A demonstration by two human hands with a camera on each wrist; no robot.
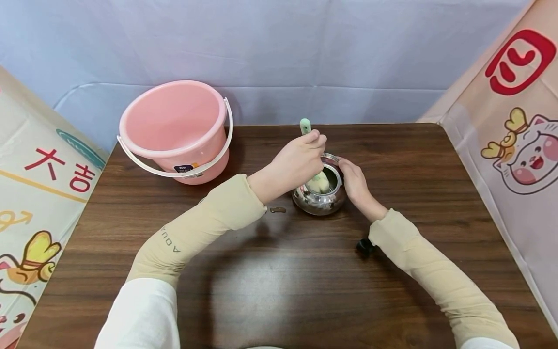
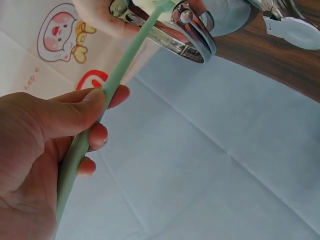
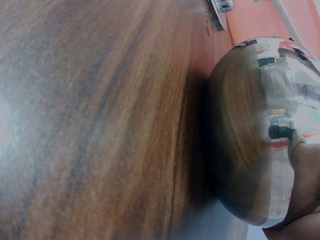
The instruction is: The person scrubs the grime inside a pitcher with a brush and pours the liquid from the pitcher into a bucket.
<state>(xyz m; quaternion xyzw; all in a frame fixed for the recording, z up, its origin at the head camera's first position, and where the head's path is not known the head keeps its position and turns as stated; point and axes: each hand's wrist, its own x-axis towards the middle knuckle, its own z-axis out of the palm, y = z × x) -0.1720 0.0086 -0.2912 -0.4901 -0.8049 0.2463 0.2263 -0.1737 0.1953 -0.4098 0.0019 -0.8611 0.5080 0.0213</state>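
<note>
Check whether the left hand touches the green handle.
Touching. The left wrist view shows it: the left hand grips the green handle, its thumb against it.

Pink bucket (image 1: 174, 128) (white-handled), wooden table (image 1: 305, 300)

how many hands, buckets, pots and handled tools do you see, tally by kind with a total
Hands: 2, the left hand and the right hand
Buckets: 1, the pink bucket
Pots: 1, the metal pot, at the right hand
Handled tools: 1, the green-handled tool, in the left hand
Total: 5
</note>
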